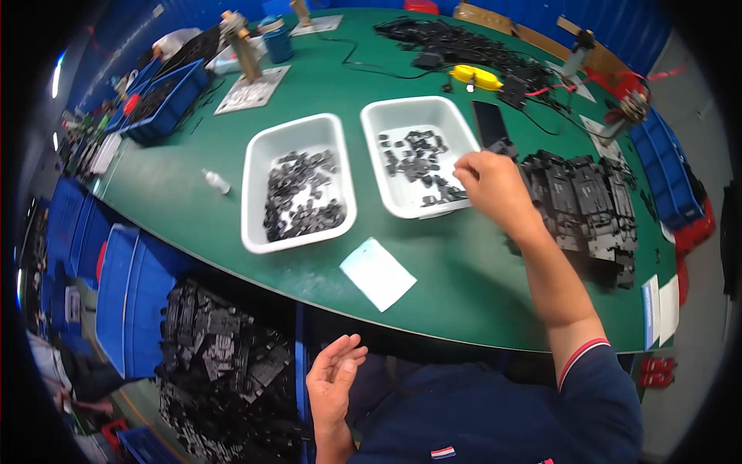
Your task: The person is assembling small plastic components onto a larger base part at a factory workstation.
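My right hand (491,185) reaches over the right rim of a white plastic bin (372,155), fingers curled together. Whatever they may hold is hidden. Small black plastic parts (417,158) lie scattered on that bin's bottom. To its left stands a second white bin (255,182) with a thicker spread of similar black parts (301,193). In front of the table edge my left hand (332,379) hovers open and palm up, fingers slightly bent, with nothing visible in it. A white paper slip (379,274) lies on the table between the bins and that hand.
Stacked black plastic frames (580,201) sit right of my right forearm. A dark phone (488,120) lies behind my hand. A small white bottle (216,182) stands left. Beyond are a yellow tool (475,76) and a black heap (456,42). A blue crate (131,301) borders black parts below.
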